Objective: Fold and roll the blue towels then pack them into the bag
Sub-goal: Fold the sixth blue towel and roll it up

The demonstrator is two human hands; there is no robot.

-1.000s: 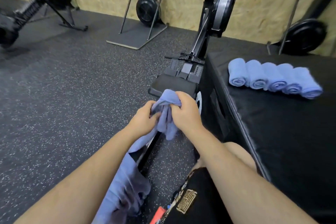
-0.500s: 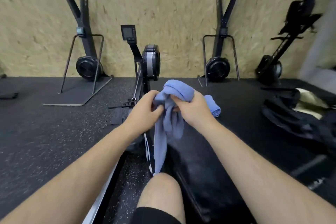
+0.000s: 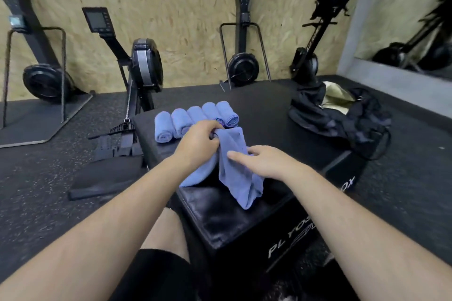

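A black padded vinyl box with pale lettering on its side fills the middle of a head-worn camera view. Above the box's top, the person's left hand curls its fingers tightly round the bunched upper end of a loose blue cloth towel, which hangs down onto the box. The right hand lies against the towel's side with its fingers nearly straight; whether the thumb pinches the cloth cannot be seen. Five rolled blue towels lie side by side at the box's far left corner. An open black fabric bag sits on the box's far right corner.
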